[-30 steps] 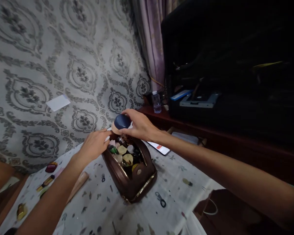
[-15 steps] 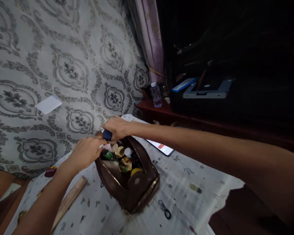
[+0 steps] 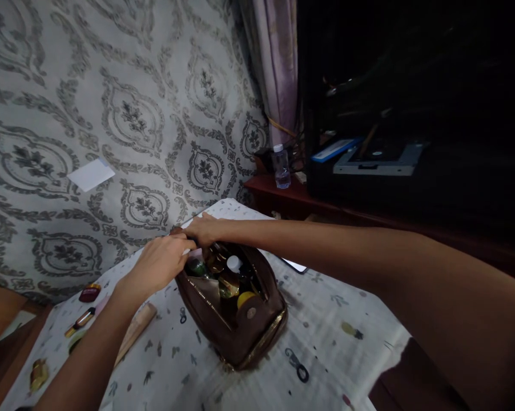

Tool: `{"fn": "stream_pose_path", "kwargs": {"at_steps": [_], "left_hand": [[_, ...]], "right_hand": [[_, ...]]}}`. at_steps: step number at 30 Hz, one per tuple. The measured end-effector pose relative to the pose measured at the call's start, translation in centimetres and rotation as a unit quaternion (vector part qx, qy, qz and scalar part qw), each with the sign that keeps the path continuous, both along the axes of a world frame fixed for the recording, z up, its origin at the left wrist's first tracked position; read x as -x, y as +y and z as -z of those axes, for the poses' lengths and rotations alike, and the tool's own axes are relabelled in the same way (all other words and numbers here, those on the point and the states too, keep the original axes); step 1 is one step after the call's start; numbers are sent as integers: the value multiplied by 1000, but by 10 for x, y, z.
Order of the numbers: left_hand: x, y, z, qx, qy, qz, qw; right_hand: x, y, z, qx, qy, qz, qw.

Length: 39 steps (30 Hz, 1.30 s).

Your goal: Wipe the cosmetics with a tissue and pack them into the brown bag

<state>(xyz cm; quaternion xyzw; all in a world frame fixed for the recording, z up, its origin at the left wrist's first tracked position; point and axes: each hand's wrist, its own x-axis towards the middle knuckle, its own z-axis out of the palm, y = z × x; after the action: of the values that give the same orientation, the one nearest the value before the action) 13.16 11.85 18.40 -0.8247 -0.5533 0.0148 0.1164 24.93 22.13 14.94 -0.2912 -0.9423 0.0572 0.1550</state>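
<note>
A brown zippered leather bag [image 3: 223,337] stands unzipped on the patterned cloth. Inside are a white-capped bottle [image 3: 234,264], a round yellow item [image 3: 245,298], a green bottle [image 3: 196,266] and some gold-coloured pieces, partly in shadow. My left hand [image 3: 165,260] is closed on the bag's far left rim. At the far end of the opening, my right hand [image 3: 204,229] is bent down with its fingers closed and partly hidden. A dark patch shows under its fingers, but what they hold cannot be made out.
On the cloth [image 3: 321,354] at left lie a dark red jar [image 3: 89,293], a gold-capped tube [image 3: 80,322], a gold bottle [image 3: 38,374] and a wooden-looking stick [image 3: 136,331]. A phone [image 3: 297,266] lies behind the bag. A clear bottle [image 3: 282,166] stands on the red ledge.
My right hand has lowered at the bag's far end. The dark blue item that showed in its grip is no longer clearly visible. The view has shifted slightly, uncovering more items at left.
</note>
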Motion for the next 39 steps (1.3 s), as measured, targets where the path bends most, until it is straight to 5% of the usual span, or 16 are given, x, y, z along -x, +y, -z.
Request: {"fn": "stream_pose_path", "kwargs": {"at_steps": [7, 14, 17, 20, 25, 29, 33, 37, 39], "left_hand": [[-1, -4, 3, -30, -10, -10, 999], [40, -42, 13, -210, -217, -21, 953], [67, -72, 34, -185, -249, -55, 949], [89, -105, 71, -115, -249, -88, 958], [100, -159, 136, -49, -235, -115, 964], [98, -183, 162, -28, -225, -111, 968], [104, -189, 170, -26, -232, -106, 967], [119, -192, 168, -18, -247, -127, 961], [129, -193, 162, -25, -270, -145, 951]], "right_hand": [[3, -6, -4, -1, -65, 30, 997], [-26, -14, -35, -5, -41, 43, 998], [-41, -39, -41, -40, 80, 72, 993], [-48, -82, -38, -71, 181, 34, 980], [-38, -162, -7, -11, 232, -186, 955], [-5, -195, 41, 103, 190, -268, 939], [43, -195, 84, 275, 266, -182, 906], [86, -184, 110, 510, 337, -57, 789], [101, -182, 120, 564, 363, -9, 742]]}}
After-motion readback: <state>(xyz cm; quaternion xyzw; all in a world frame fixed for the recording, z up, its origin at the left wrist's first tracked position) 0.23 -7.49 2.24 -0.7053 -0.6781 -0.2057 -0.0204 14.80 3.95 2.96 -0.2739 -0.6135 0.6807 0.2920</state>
